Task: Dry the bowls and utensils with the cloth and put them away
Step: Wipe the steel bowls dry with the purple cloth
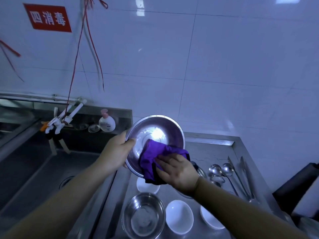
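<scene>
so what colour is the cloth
Purple, with a dark edge; the head view shows the cloth pressed into the steel bowl.

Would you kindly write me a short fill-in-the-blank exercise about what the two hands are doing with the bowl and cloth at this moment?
1. The left hand grips the rim of the large round ____ bowl, tilted above the counter.
2. The right hand presses a crumpled ____ cloth against the bowl.
3. On the steel counter below, a smaller steel bowl stands next to a ____ ceramic bowl.
4. The pink-capped soap bottle stands behind the ____.

Missing words: steel; purple; white; sink
</scene>
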`<state>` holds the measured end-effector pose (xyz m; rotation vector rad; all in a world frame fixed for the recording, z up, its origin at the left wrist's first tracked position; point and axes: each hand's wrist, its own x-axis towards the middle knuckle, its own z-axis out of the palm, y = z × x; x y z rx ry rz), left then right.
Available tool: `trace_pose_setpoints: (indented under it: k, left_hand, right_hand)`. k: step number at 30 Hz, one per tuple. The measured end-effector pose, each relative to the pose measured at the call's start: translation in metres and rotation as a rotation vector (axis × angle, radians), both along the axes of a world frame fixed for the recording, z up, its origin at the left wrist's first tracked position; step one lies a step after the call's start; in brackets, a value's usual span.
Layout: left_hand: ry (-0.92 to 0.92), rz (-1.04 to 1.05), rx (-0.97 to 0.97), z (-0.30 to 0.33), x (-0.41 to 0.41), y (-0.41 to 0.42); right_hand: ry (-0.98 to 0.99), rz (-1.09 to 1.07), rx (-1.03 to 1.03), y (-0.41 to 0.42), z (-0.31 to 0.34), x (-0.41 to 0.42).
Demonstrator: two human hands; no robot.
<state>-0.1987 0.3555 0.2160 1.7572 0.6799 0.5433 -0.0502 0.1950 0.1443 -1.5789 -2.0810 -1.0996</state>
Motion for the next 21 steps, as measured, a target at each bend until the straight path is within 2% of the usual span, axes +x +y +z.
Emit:
trace_pose_setpoints:
  k: [4, 9, 11, 18, 21]
  left_hand:
    - [-0.124, 0.144, -0.095, -0.004, 0.003, -0.007]
    - [-0.22, 0.278, -0.273, -0.035, 0.008, -0.043]
    - [-0.207, 0.31, -0.273, -0.036, 0.002, -0.041]
    - [-0.018, 0.094, -0.159, -0.027, -0.024, -0.023]
    - [0.072, 0.019, -0.091, -0.023, -0.03, -0.009]
  right_hand:
    - [-0.004, -0.072, 0.034, 0.006, 0.016, -0.001]
    - [0.175, -0.201, 0.114, 0.025, 0.0, -0.044]
    - [0.184, -0.194, 0.101, 0.024, -0.007, -0.05]
    - [-0.073, 0.051, -0.064, 0.001, -0.004, 0.001]
    - [-0.08, 0.07, -0.083, -0.002, -0.002, 0.011]
